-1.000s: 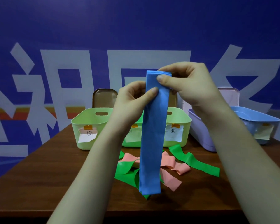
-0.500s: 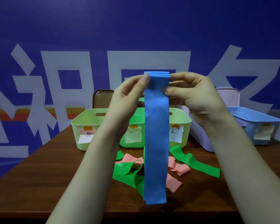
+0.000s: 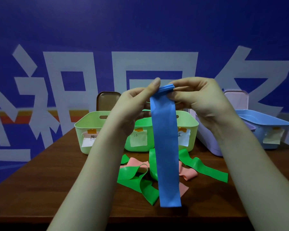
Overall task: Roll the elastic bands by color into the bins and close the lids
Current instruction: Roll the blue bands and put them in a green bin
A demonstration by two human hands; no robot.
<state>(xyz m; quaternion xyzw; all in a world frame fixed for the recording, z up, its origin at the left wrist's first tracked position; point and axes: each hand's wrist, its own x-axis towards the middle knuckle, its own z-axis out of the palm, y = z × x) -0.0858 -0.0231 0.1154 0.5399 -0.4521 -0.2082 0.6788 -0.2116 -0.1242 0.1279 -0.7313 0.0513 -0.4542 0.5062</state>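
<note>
Left hand (image 3: 133,104) and right hand (image 3: 198,100) pinched the rolled top of the blue elastic band (image 3: 166,147) from opposite sides, fingers curled; the tail hung free over green bands (image 3: 135,182) and pink bands (image 3: 188,174) on the table (image 3: 57,172); labelled bins (image 3: 90,114) stood behind.

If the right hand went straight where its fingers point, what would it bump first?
Probably the left hand, just across the rolled top of the long blue elastic band both pinch.
</note>
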